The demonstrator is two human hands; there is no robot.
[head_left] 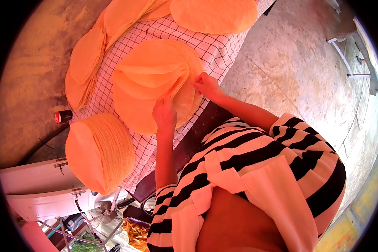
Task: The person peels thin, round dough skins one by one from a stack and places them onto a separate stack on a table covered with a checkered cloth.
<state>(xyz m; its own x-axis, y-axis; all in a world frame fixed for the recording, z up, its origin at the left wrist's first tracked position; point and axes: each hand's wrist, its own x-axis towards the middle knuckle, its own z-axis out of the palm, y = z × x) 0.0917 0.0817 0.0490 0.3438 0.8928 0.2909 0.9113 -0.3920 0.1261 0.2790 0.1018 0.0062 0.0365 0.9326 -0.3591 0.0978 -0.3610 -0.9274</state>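
The checked cloth [217,49] spreads under everything. On it, right before me, lies the pile of thin round sheets [149,90], its top folded over; a thicker stack [98,153] leans nearby to the left. My right hand [208,87] pinches the pile's edge; my left hand [164,113] touches the fold, its grip I can't tell. Beyond the stack is a small can [63,117].

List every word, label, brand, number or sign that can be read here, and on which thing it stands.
No text can be read with certainty.
Red-and-black can-like container: its small pale marking is too small and blurred to read.
Thin round sheets at the hands: no print visible.
Checked cloth: only grid lines.
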